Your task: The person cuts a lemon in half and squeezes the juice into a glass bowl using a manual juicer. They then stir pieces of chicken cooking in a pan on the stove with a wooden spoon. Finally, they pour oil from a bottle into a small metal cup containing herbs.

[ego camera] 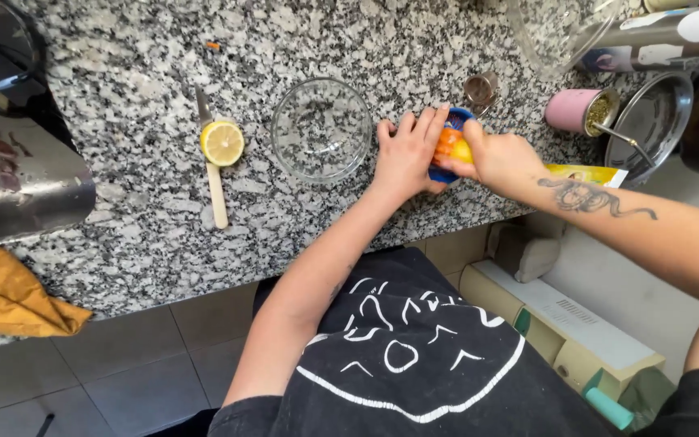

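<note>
My left hand (406, 154) lies against the left side of a small blue juicer (449, 121) on the granite counter (123, 226), steadying it. My right hand (499, 158) presses a yellow-orange citrus half (452, 147) down onto the juicer. An empty clear glass bowl (321, 129) stands just left of my left hand. Further left, a cut lemon half (222, 142) rests face up on a knife with a pale handle (217, 188).
A pink cup with a spoon (582, 111) and a small metal cup (481, 87) stand behind the juicer. A steel plate (650, 125) lies at the right. A yellow packet (584, 172) lies under my right forearm. An orange cloth (10, 295) sits at the left edge, below a dark appliance (18, 174).
</note>
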